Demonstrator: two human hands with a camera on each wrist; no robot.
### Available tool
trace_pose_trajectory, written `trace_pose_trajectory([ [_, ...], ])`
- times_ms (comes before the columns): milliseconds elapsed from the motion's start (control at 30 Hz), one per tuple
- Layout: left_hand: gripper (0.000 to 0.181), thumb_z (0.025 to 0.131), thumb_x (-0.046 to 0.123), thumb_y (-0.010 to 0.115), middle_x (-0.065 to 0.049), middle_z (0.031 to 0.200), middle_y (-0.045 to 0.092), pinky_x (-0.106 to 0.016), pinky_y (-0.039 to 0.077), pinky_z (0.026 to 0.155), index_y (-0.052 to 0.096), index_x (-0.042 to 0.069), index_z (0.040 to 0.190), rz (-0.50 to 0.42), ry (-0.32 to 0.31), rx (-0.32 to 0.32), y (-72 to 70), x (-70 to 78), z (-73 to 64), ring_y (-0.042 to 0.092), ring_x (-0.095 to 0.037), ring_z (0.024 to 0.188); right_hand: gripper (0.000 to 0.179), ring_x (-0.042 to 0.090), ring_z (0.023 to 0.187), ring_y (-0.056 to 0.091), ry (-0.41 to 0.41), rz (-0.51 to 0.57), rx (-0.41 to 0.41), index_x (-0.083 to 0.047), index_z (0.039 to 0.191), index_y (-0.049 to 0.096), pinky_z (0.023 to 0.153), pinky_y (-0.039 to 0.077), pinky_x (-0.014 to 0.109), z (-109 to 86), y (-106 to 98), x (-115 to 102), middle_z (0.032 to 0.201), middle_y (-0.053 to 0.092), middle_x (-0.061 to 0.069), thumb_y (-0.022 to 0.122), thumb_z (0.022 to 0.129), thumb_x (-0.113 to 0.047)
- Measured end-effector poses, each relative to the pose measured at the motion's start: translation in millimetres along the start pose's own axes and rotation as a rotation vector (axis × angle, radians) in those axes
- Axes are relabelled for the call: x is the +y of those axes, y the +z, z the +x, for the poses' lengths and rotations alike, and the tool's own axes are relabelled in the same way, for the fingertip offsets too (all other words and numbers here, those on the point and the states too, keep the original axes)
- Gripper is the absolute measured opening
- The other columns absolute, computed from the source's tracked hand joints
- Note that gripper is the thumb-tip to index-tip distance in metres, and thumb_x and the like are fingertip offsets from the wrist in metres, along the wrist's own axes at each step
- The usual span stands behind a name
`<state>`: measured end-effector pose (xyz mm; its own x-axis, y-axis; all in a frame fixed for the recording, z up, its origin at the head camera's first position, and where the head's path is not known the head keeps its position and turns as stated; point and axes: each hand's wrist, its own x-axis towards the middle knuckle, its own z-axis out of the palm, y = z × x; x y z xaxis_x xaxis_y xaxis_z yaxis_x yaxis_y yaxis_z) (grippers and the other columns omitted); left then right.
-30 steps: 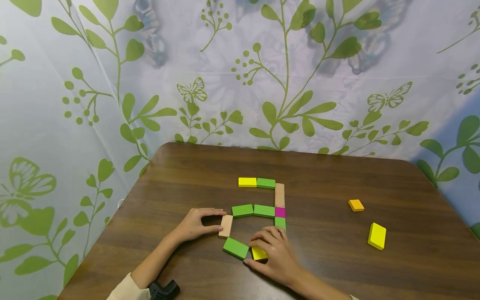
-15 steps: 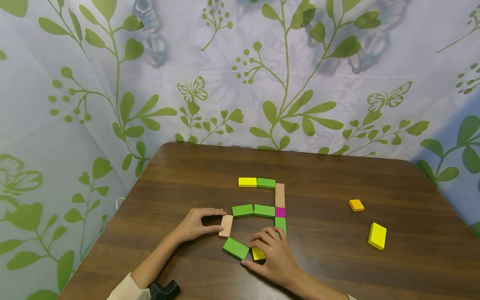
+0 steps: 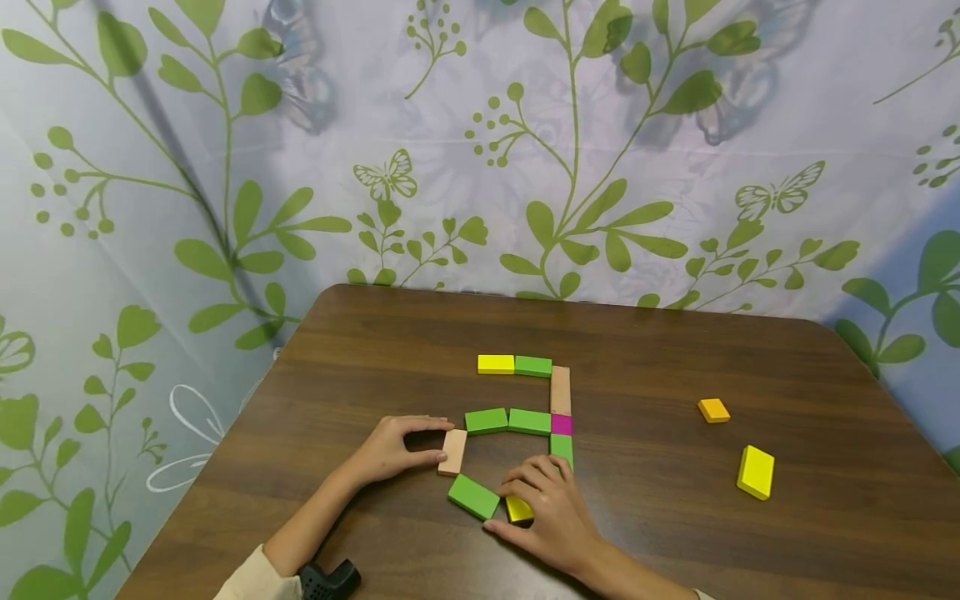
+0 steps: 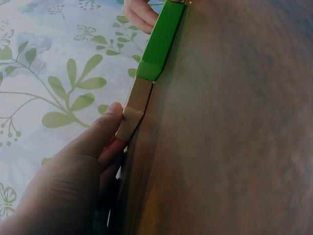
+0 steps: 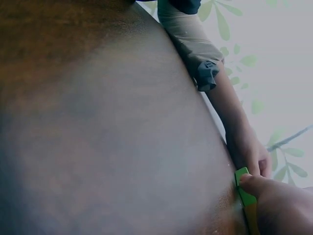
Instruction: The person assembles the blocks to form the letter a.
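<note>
Flat blocks lie end to end in an angular outline on the brown table. My left hand pinches a plain wooden block at the outline's left side; its thumb is on that block in the left wrist view. My right hand is bent over the near side, thumb and index finger at the right end of a tilted green block. The right wrist view has that thumb against the green block. A yellow block lies beneath this hand, partly hidden. Another green block runs under its fingertips.
Beyond the hands lie two green blocks in a row, a magenta block, another wooden block, and a yellow-and-green pair. An orange block and a yellow block lie apart at right. A leaf-patterned curtain hangs behind.
Both hands stay almost still, and the blocks keep their places apart from a very slight shift in the picture. The curtain at left has shifted and folded differently.
</note>
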<state>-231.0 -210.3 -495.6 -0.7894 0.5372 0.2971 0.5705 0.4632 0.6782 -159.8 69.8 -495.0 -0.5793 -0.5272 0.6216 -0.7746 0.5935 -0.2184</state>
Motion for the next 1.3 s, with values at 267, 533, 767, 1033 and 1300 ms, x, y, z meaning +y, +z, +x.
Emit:
trace_pose_trajectory([
  [267, 0.044, 0.081, 0.040, 0.069, 0.009, 0.118, 0.061, -0.041, 0.044, 0.093, 0.063, 0.020, 0.120, -0.010, -0.003, -0.006, 0.6, -0.4, 0.3, 0.054, -0.016, 0.113, 0.033, 0.011, 0.090, 0.049, 0.006, 0.010, 0.005, -0.022, 0.085, 0.069, 0.084, 0.032, 0.037, -1.3, 1.7, 1.8, 0.092, 0.059, -0.012, 0.073, 0.072, -0.052],
  [533, 0.044, 0.081, 0.043, 0.068, 0.013, 0.118, 0.060, -0.038, 0.043, 0.095, 0.064, 0.022, 0.119, -0.013, -0.018, -0.015, 0.3, -2.3, 2.1, 0.053, -0.012, 0.113, 0.037, 0.012, 0.092, 0.049, 0.023, 0.086, 0.026, -0.021, 0.096, 0.070, 0.083, 0.031, 0.036, -4.6, -3.4, 7.9, 0.098, 0.061, -0.012, 0.076, 0.070, -0.047],
  [767, 0.044, 0.080, 0.044, 0.068, 0.013, 0.117, 0.060, -0.038, 0.043, 0.095, 0.064, 0.023, 0.119, -0.016, -0.011, -0.015, -1.5, -5.3, 3.3, 0.053, -0.012, 0.113, 0.044, 0.013, 0.094, 0.050, 0.010, 0.100, 0.018, -0.018, 0.103, 0.070, 0.085, 0.030, 0.034, -12.0, -15.3, 13.0, 0.101, 0.062, -0.009, 0.079, 0.068, -0.044],
  [1033, 0.044, 0.081, 0.043, 0.069, 0.012, 0.118, 0.060, -0.038, 0.043, 0.094, 0.064, 0.021, 0.119, -0.014, 0.000, -0.009, -3.0, -6.4, 3.4, 0.053, -0.013, 0.113, 0.037, 0.010, 0.095, 0.050, -0.034, 0.062, -0.011, -0.019, 0.105, 0.069, 0.086, 0.030, 0.031, -15.6, -22.2, 16.5, 0.104, 0.061, -0.011, 0.077, 0.073, -0.037],
  [1300, 0.044, 0.081, 0.043, 0.069, 0.012, 0.118, 0.060, -0.038, 0.043, 0.094, 0.064, 0.022, 0.119, -0.002, -0.010, -0.014, -4.4, -5.4, 4.2, 0.053, -0.012, 0.113, 0.034, 0.010, 0.093, 0.051, -0.042, 0.061, -0.023, -0.019, 0.104, 0.069, 0.085, 0.030, 0.032, -13.5, -22.9, 15.1, 0.102, 0.062, -0.010, 0.074, 0.076, -0.037],
])
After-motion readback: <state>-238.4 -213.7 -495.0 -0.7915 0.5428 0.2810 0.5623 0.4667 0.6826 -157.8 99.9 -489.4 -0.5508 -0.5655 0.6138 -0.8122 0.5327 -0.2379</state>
